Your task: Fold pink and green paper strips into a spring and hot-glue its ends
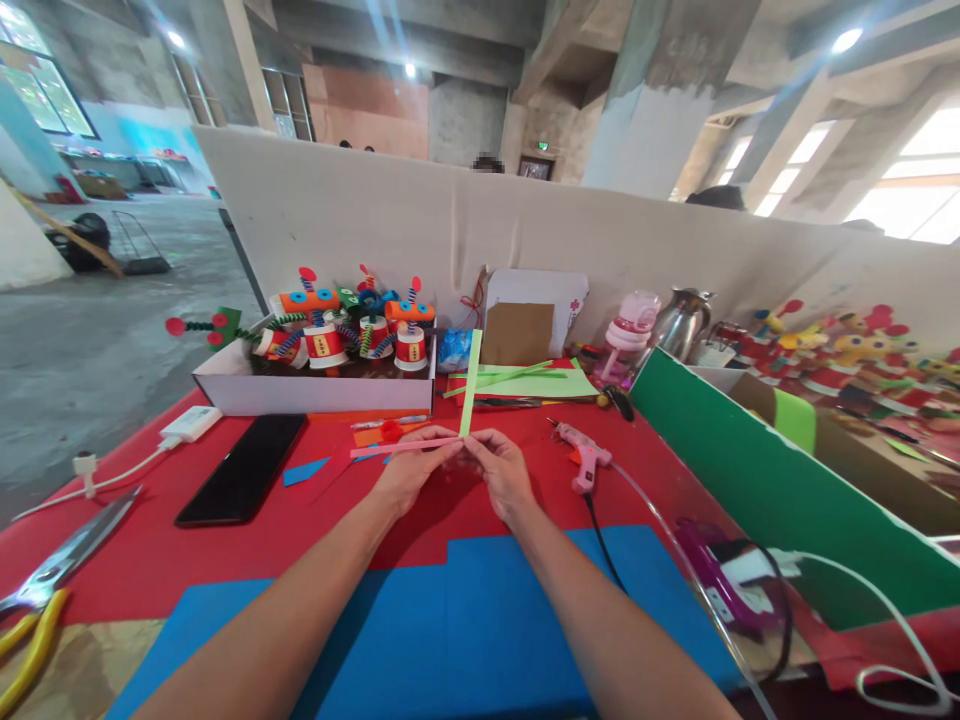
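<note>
My left hand [417, 467] pinches a pink paper strip [405, 447] near its right end; the strip stretches out leftward. Fingertips of my right hand [496, 464] close on the bottom end of a light green paper strip [471, 385], which stands nearly upright. Both strips meet at a corner between my fingertips, and whether they are joined there I cannot tell. Just beyond my left hand lie a small red piece [391, 431] and a pen [390, 422]. Right of my right hand rests a pink glue gun [583, 452].
A black phone [244, 470] and large scissors [71, 550] lie at left. Behind stands a white box [315, 393] of paper-cup figures [324, 345]. Green strips [517, 376] lie on paper at the back. A green-sided box [780, 480] and a purple power strip [720, 575] stand right.
</note>
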`<state>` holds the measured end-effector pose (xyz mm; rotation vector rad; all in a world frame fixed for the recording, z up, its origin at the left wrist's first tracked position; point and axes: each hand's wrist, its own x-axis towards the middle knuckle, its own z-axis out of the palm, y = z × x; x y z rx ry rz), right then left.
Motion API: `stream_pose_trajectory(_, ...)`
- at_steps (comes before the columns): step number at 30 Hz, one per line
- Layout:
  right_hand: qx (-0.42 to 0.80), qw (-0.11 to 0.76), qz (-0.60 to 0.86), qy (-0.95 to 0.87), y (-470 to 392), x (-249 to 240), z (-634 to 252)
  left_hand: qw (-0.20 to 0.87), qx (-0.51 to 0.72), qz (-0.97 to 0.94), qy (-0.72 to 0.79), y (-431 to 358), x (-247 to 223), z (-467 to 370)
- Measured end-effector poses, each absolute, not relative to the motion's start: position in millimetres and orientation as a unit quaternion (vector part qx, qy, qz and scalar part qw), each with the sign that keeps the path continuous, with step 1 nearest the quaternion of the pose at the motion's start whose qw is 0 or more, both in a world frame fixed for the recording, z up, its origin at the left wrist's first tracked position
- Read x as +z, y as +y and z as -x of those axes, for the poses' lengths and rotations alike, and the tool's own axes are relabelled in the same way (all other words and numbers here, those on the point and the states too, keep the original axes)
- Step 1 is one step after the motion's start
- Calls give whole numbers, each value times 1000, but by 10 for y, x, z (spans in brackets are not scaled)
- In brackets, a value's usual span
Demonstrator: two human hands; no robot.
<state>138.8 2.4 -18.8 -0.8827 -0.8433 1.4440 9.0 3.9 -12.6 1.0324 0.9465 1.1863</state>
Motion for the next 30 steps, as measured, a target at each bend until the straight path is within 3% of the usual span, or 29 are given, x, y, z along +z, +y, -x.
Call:
stream_pose_trajectory(5, 639, 554, 380, -375, 2, -165, -1393, 586, 515, -458, 426, 42, -149, -86)
stream_pose_trajectory(13, 563, 548, 423, -451, 62, -239, -1410, 540, 502, -487, 469, 33, -115, -97)
stream_pose_trajectory(30, 550, 546, 414, -477, 60, -215, -1428, 600, 498, -442, 444, 25, -116, -96)
